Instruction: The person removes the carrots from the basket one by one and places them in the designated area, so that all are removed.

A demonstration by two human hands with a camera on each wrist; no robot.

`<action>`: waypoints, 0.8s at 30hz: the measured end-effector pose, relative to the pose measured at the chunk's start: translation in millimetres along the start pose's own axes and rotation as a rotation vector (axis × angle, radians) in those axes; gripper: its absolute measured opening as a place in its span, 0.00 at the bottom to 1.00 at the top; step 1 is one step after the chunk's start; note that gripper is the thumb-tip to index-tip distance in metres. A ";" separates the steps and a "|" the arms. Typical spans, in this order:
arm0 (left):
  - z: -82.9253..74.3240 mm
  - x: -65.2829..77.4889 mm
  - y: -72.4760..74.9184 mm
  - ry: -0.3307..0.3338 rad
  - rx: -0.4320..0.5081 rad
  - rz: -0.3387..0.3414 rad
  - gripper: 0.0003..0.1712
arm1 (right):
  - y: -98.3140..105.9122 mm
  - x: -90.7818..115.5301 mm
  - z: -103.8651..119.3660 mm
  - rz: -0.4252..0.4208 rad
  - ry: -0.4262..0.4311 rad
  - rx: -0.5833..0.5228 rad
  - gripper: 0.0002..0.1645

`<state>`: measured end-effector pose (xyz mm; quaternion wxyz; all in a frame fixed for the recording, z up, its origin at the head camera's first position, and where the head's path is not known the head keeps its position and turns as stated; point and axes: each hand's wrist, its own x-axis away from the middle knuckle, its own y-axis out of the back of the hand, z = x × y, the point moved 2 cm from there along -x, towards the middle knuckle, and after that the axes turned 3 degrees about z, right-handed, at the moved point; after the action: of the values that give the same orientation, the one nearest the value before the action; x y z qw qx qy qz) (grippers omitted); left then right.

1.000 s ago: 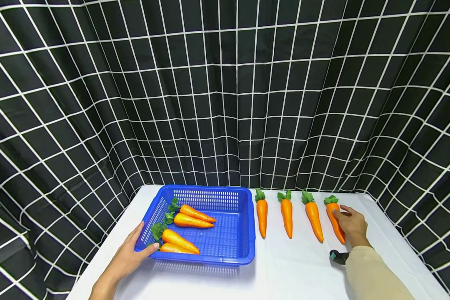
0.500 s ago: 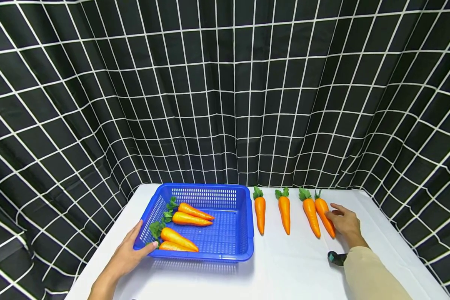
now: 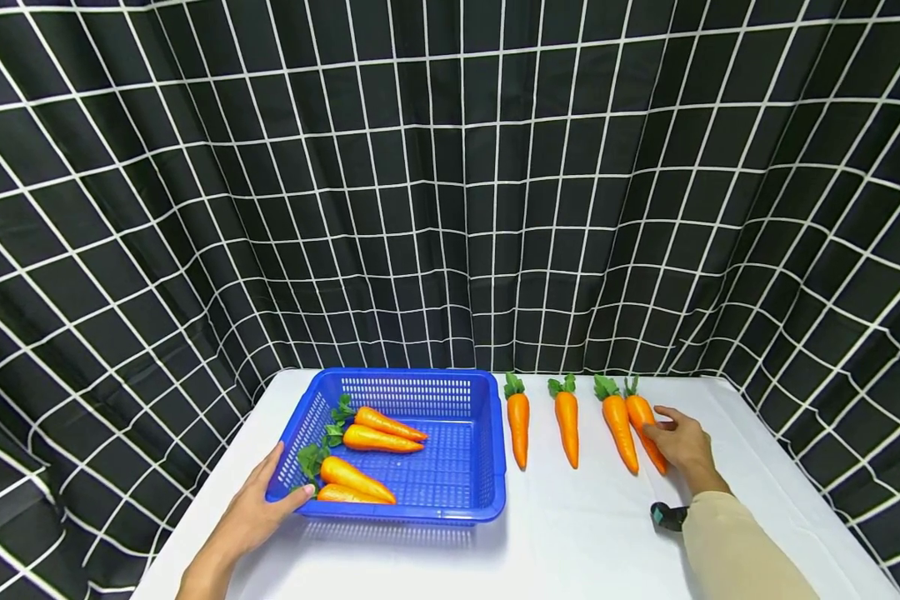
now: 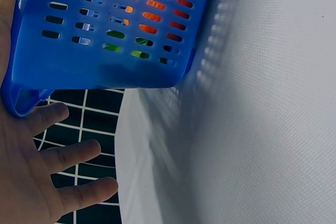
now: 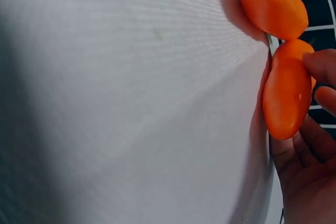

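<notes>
My right hand (image 3: 686, 442) holds the rightmost orange carrot (image 3: 645, 425) on the white table, thumb on one side and fingers on the other. In the right wrist view this carrot (image 5: 287, 98) lies between thumb and fingers, close beside the neighbouring carrot (image 5: 273, 6). That neighbour (image 3: 618, 429) has its green leaves toward the back. My left hand (image 3: 251, 508) rests at the front left corner of a blue plastic basket (image 3: 401, 515), thumb over the rim. The left wrist view shows its other fingers straight and spread beside the basket wall (image 4: 105, 72).
Several carrots, such as one (image 3: 382, 439) near the middle, lie in the basket's left part, leaves leftward. Two more stand in line right of it, one carrot (image 3: 518, 425) close to its wall and another carrot (image 3: 567, 425). A black grid curtain (image 3: 450, 208) surrounds the white table (image 3: 570, 542).
My right hand has slid the rightmost carrot left along the table until it lies right beside its neighbour. My left hand has stayed on the basket corner. The head view has shifted slightly.
</notes>
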<state>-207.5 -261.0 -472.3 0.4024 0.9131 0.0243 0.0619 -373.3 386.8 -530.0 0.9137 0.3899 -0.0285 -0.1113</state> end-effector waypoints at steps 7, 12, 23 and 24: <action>2.7 -1.8 -1.1 -0.033 0.007 -0.022 0.58 | 3.8 -1.2 -1.2 -0.052 -0.026 0.025 0.31; 4.6 -2.0 -2.3 -0.037 0.009 -0.029 0.58 | 8.8 -3.5 -8.5 -0.101 -0.046 0.017 0.29; 5.6 -2.9 -2.4 -0.014 0.025 -0.016 0.58 | 9.1 -2.7 -14.6 -0.157 -0.104 -0.028 0.29; 5.5 -2.9 -2.3 -0.015 0.025 -0.017 0.58 | 8.8 -2.9 -13.9 -0.156 -0.103 -0.031 0.30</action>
<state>-209.6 -263.8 -478.0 0.3915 0.9182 0.0298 0.0515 -372.6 403.1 -533.2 0.9055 0.3703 -0.0433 -0.2027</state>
